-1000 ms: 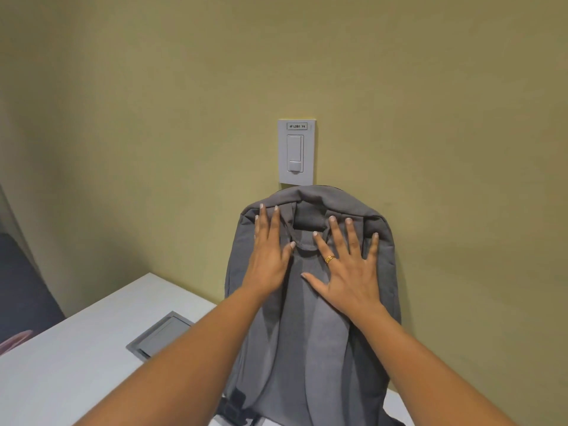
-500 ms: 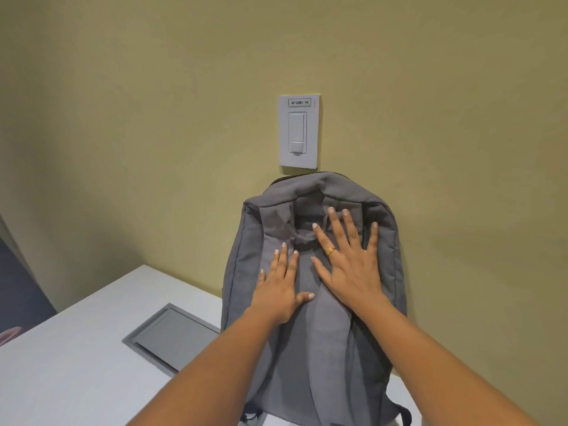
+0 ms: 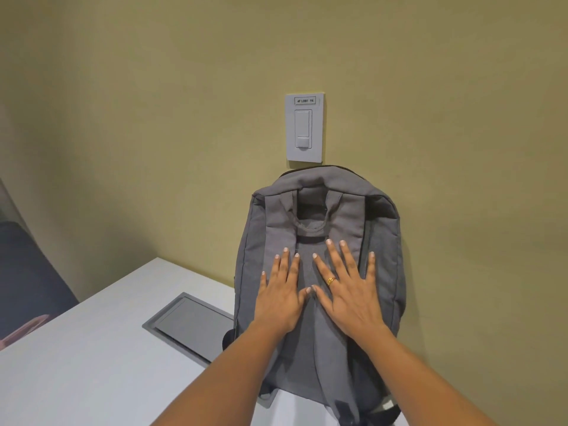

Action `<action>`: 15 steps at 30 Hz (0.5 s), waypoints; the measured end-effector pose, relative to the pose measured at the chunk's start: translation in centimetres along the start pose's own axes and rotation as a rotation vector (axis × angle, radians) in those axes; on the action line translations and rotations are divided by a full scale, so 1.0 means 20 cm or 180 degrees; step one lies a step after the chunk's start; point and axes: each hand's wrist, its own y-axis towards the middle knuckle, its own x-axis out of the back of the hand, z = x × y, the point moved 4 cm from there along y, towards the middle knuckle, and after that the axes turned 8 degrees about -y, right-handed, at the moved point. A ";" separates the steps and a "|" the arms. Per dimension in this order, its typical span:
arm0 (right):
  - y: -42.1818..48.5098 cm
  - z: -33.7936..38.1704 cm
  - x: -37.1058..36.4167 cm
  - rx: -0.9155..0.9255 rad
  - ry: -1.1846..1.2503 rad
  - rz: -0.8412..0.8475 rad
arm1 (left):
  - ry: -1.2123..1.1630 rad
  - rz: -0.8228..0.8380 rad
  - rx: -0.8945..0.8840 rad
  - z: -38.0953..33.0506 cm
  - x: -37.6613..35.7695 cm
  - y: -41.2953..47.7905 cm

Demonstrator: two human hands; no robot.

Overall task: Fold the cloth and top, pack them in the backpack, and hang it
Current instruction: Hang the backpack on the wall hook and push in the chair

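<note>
My left grip (image 3: 281,298) and right grip (image 3: 347,298) both lie flat, fingers straight and spread, pressing the strap side of the grey backpack (image 3: 381,241). Neither has hold of anything. The backpack is upright against the wall, its carry handle (image 3: 310,226) just above my fingertips. Left of the left grip, a grey hatch (image 3: 190,324) sits in the white surface (image 3: 76,364). I cannot tell whether the bag hangs or rests there.

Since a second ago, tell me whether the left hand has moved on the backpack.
Yes. The left hand has slid down the backpack. Its fingers now lie below the carry handle; before, they reached up beside it, nearer the wall switch.
</note>
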 end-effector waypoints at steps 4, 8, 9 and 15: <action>-0.07 0.04 0.05 -0.0088 0.0142 0.0133 | -0.0012 -0.0026 0.0039 -0.02 0.02 -0.11; -0.15 0.08 0.16 -0.0165 0.0352 0.0243 | 0.0003 0.0051 0.0081 -0.05 0.04 -0.25; -0.18 0.09 0.19 -0.0178 0.0378 0.0287 | 0.0025 0.0074 0.0105 -0.06 0.04 -0.29; -0.40 0.15 0.43 -0.0224 0.0612 0.0692 | 0.0053 0.0096 0.0391 -0.12 0.11 -0.61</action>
